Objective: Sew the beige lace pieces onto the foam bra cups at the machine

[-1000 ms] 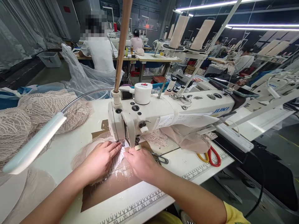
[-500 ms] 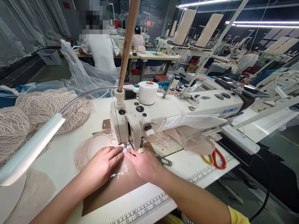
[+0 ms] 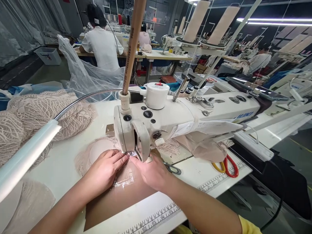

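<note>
Big to small, clock centred between left hand (image 3: 106,167) and right hand (image 3: 154,172). Got a white table (image 3: 65,162) all around, then a JUKI sewing machine (image 3: 175,113) from 12 to 2 o'clock. Far out at 10, a heap of beige lace (image 3: 44,110); can't say if finished or waiting. Under both hands, a brown sheet (image 3: 122,201). Closer in at 10, a mesh piece (image 3: 84,161) with a pale oval (image 3: 97,151) on it, leading up to the sewing machine. Probably mid-job, judging by that spot, and not yet clear of the needle end. Can't see any stitching, so no telling how much done or left. Left fingers stretched flat at 9, right fingers bent at 3, tips down by the needle end; can't tell about any pinch. Out at 3, red-and-yellow scissors (image 3: 226,166), untouched. Last, at 12, a tiny white strip (image 3: 132,153) near the fingertips.
</note>
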### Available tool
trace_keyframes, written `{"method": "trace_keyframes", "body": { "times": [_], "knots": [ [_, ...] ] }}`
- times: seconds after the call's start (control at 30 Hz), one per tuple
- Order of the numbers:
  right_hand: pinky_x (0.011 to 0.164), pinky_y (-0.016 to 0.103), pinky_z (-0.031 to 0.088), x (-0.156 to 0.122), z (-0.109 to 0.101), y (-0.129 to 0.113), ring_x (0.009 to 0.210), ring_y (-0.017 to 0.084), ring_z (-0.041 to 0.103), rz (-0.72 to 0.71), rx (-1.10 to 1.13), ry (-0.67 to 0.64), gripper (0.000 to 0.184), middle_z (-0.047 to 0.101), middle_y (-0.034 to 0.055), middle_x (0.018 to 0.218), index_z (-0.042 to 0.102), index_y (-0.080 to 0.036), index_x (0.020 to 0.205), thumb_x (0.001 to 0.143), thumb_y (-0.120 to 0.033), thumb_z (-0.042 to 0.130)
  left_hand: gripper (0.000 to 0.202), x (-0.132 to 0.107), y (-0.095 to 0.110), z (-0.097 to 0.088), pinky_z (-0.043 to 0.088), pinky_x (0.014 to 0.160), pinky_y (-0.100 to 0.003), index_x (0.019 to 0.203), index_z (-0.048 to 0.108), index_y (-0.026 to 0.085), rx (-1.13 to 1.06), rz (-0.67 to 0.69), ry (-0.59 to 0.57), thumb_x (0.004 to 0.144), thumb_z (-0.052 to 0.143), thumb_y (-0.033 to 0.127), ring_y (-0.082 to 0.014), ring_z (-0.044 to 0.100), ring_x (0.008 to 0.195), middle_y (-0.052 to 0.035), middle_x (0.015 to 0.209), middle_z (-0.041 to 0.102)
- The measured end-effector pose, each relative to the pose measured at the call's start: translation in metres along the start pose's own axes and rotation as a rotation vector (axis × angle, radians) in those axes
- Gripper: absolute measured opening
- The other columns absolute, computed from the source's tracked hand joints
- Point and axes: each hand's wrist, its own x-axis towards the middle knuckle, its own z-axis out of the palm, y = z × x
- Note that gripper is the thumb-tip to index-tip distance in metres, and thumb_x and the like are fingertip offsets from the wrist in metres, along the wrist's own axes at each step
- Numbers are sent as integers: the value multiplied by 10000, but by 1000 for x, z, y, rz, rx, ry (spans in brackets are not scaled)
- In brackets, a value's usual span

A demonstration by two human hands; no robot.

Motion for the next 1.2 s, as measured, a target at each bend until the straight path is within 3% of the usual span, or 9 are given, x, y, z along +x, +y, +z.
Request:
{"method": "trace_keyframes", "body": {
  "times": [0.3, 0.57, 0.73, 0.8, 1.0, 1.2],
  "knots": [
    [747, 308, 422, -5, 5, 3, 890, 216, 558, 21, 13, 43, 410, 637, 90, 1067, 610, -245, 1192, 847, -97, 444, 320, 4, -6, 1, 452, 766, -381, 1013, 667, 196, 4, -14, 46, 849, 435, 50, -242, 560, 872, -77, 952, 686],
    [735, 300, 413, -3, 3, 2, 888, 206, 568, 51, 52, 5, 399, 632, 83, 1087, 616, -249, 1179, 851, -90, 456, 366, 4, -5, -3, 456, 795, -393, 1109, 637, 181, 54, -17, 46, 837, 427, 55, -253, 565, 915, -102, 989, 674],
    [712, 297, 406, -3, 1, 1, 858, 209, 575, 69, 63, -17, 401, 656, 75, 997, 625, -248, 1161, 834, -82, 461, 256, -4, -4, -5, 475, 739, -399, 1004, 673, 178, 193, -125, 35, 910, 441, 233, -282, 590, 920, -124, 962, 677],
    [705, 296, 405, -4, 1, 1, 843, 210, 577, 68, 54, -3, 400, 663, 72, 959, 630, -245, 1153, 830, -82, 460, 264, -9, -3, -5, 492, 718, -388, 1003, 680, 180, 208, -152, 33, 916, 451, 278, -277, 601, 906, -117, 993, 685],
    [661, 285, 395, -4, 6, 4, 812, 208, 577, 58, 37, 19, 375, 664, 83, 921, 639, -216, 1135, 831, -94, 457, 282, -16, 10, -1, 535, 744, -321, 1051, 681, 186, 47, -168, 60, 924, 430, 206, -224, 614, 958, -98, 1165, 648],
    [675, 286, 391, -3, 5, 2, 791, 199, 575, 79, 44, 31, 313, 655, 89, 910, 654, -204, 1088, 886, -127, 427, 290, -7, 20, 0, 536, 708, -342, 1053, 681, 164, 52, -130, 88, 932, 425, 228, -222, 608, 866, -115, 1086, 672]
  ]
}}
